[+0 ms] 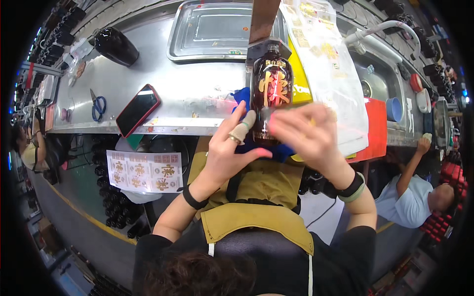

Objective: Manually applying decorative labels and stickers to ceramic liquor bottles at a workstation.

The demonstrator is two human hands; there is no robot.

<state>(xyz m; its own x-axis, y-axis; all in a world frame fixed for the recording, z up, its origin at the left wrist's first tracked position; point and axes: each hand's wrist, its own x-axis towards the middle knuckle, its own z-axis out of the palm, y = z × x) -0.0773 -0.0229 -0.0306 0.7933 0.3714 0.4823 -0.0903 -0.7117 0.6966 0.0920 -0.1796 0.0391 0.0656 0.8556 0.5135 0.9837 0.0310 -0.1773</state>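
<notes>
A dark glossy bottle (257, 74) with gold and red lettering lies at the metal table's near edge, its neck pointing away from me. Crumpled blue cloth (240, 95) shows beside and under it. My left hand (224, 150) is open at the bottle's left side. Its thumb is stretched out, and a cloth-covered finger rests against the glass. My right hand (311, 133) is over the lower right part of the bottle, smeared by motion. Its fingertips are at the bottle's face; whether they hold anything small I cannot make out.
On the table are another dark bottle (116, 47), blue-handled scissors (99, 107), a phone (138, 110) and a metal tray (212, 29). Transfer sheets (328, 64) lie right, near a sink (375, 74). A printed sheet (144, 170) sits below the edge. Other people (410, 197) work on both sides.
</notes>
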